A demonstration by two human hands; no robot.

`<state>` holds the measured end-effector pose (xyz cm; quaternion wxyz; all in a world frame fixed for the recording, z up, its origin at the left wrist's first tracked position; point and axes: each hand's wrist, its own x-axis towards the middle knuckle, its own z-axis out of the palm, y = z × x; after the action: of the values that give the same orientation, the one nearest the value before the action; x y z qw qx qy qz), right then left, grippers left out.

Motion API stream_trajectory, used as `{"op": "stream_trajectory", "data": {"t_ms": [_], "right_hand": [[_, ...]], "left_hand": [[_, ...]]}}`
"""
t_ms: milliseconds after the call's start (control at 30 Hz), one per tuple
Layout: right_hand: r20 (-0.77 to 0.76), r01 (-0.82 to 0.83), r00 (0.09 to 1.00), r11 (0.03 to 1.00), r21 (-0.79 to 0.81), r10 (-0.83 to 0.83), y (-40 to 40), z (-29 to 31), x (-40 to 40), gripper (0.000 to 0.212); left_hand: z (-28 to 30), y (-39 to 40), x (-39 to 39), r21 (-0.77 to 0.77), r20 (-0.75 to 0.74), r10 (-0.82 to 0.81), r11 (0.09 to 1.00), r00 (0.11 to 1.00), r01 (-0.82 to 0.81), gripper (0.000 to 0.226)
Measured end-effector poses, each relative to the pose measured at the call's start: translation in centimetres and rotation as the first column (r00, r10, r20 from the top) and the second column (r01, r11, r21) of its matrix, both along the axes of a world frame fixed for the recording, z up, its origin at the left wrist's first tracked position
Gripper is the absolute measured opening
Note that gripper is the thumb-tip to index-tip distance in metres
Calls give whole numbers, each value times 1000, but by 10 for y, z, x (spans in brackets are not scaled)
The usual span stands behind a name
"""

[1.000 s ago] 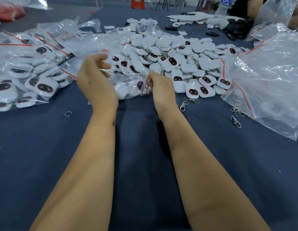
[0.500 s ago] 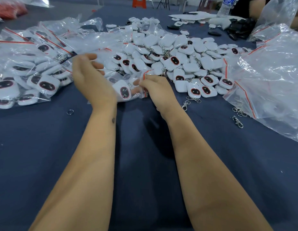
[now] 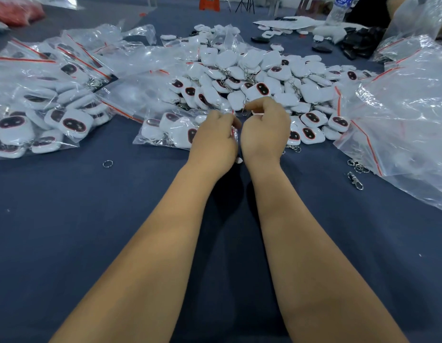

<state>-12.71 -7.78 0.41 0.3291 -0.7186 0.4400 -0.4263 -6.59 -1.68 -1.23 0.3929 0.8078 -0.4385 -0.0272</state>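
A clear zip bag (image 3: 165, 128) with a red seal strip lies on the blue cloth, filled with several white square keychains. My left hand (image 3: 213, 142) has its fingers curled on the bag's right end, pinching the red strip. Right beside it, almost touching, my right hand (image 3: 264, 129) pinches the same end of the bag between thumb and forefinger. The hands hide the strip itself. A big heap of loose white keychains (image 3: 252, 78) with dark oval faces lies just behind the hands.
Filled bags (image 3: 41, 115) are stacked at the left, empty clear bags (image 3: 400, 120) at the right. A loose key ring (image 3: 107, 163) and metal clasps (image 3: 354, 180) lie on the cloth (image 3: 66, 231). A water bottle (image 3: 338, 6) and black parts (image 3: 358, 43) sit far back right.
My left hand has slid right along the bag's top edge until it met my right hand. The bag, lifted before, now lies flatter on the cloth.
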Motion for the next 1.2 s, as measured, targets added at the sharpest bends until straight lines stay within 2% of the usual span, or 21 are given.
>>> {"op": "stream_trajectory", "data": {"t_ms": [100, 233, 433, 533, 600, 700, 800, 1033, 1133, 1200], "right_hand": [[-248, 63, 965, 995, -75, -80, -2, -3, -2, 46], [-428, -8, 904, 999, -38, -9, -4, -5, -5, 51], [-341, -46, 940, 996, -78, 16, -6, -6, -6, 58], [-219, -68, 974, 997, -25, 61, -6, -6, -6, 57], [-196, -49, 980, 998, -38, 40, -6, -6, -5, 58], [-332, -18, 943, 993, -117, -22, -7, -9, -2, 62], [-489, -81, 872, 989, -124, 10, -9, -14, -1, 60], [-502, -76, 865, 982, -171, -21, -9, -15, 0, 41], [-416, -91, 909, 985, -144, 23, -7, -13, 1, 51], [-232, -154, 963, 986, -56, 138, -3, -11, 0, 58]], "left_hand": [[1, 2, -5, 79, 92, -39, 996, 995, 32, 21], [-2, 2, -5, 118, 162, -39, 993, 986, 19, 29], [0, 4, 10, 112, 78, 181, 976, 980, -189, 34], [-1, 9, 19, 58, 33, 247, 967, 969, -248, 41], [-1, 11, 21, 0, -11, 279, 960, 960, -279, 43], [0, 11, 21, -92, -53, 285, 953, 957, -289, 42], [1, 10, 19, -126, -56, 255, 957, 965, -261, 34], [-4, 4, 15, 8, 56, 197, 980, 979, -198, 33], [-4, 4, 16, -22, 51, 192, 981, 980, -191, 35], [-3, 4, 16, -90, 48, 174, 981, 984, -170, 39]]}}
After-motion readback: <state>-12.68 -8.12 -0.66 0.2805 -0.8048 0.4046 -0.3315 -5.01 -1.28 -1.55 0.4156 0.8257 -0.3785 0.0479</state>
